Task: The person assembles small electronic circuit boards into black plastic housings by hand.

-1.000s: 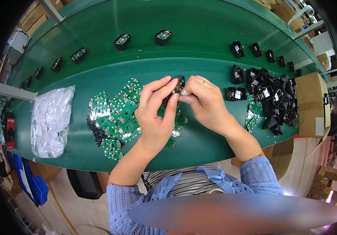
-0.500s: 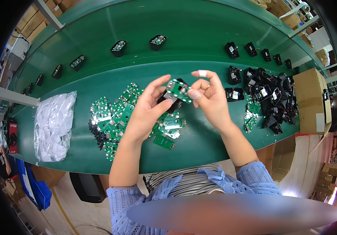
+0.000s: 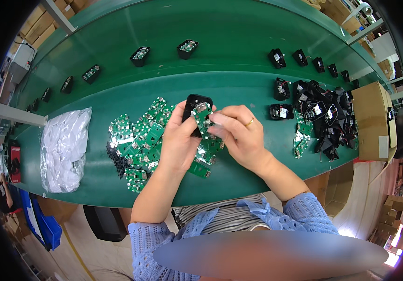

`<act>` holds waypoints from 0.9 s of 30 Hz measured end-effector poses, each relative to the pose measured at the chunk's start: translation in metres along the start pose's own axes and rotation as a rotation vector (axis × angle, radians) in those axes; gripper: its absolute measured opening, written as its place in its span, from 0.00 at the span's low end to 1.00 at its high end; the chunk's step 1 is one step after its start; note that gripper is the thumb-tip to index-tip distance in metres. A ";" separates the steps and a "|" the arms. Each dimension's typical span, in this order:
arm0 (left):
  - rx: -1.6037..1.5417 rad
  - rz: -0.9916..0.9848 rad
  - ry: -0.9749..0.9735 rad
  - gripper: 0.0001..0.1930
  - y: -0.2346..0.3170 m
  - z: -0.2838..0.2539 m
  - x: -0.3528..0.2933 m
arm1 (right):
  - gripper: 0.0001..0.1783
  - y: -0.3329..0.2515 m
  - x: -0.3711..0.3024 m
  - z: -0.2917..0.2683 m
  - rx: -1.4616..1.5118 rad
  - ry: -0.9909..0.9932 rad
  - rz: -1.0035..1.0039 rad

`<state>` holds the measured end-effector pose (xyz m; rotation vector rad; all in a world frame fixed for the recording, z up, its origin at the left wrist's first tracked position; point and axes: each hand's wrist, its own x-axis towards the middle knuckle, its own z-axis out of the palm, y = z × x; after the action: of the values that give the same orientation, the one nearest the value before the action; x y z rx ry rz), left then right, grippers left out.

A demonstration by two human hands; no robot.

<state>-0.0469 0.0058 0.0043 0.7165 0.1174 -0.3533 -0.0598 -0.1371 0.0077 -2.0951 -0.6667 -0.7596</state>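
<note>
My left hand (image 3: 179, 140) is closed round a black plastic housing (image 3: 193, 99), held up above the bench with its open side showing. A green circuit board (image 3: 202, 112) lies tilted over that opening, and my left thumb presses at its edge. The fingers of my right hand (image 3: 243, 136) pinch together at the board's right edge; whether a small part or wire is between them is hidden. Below and left of my hands spreads a pile of loose green circuit boards (image 3: 138, 140), with small black parts (image 3: 117, 161) heaped at its left side.
A clear bag of white pieces (image 3: 65, 152) lies at the left. Black housings with wires (image 3: 323, 112) are piled at the right, near a cardboard box (image 3: 372, 122) and more boards (image 3: 303, 136). Along the back strip stand housings holding boards (image 3: 187, 48) and other black housings (image 3: 277, 58).
The housing has turned more upright and faces me in my left hand. The board has shifted left and down onto its opening. My right hand has moved lower, its fingers now pinched.
</note>
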 end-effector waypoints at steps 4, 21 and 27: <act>0.061 0.021 0.014 0.13 0.000 0.011 -0.004 | 0.20 0.004 0.003 -0.002 0.105 -0.003 -0.054; 0.250 0.295 -0.139 0.19 -0.021 0.012 -0.011 | 0.10 0.008 0.017 -0.012 -0.237 0.014 -0.087; 0.266 0.260 -0.094 0.18 -0.021 0.011 -0.011 | 0.11 0.012 0.019 -0.009 -0.340 -0.046 -0.197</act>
<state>-0.0648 -0.0129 0.0016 0.9643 -0.1140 -0.1533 -0.0417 -0.1473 0.0195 -2.3830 -0.8253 -0.9937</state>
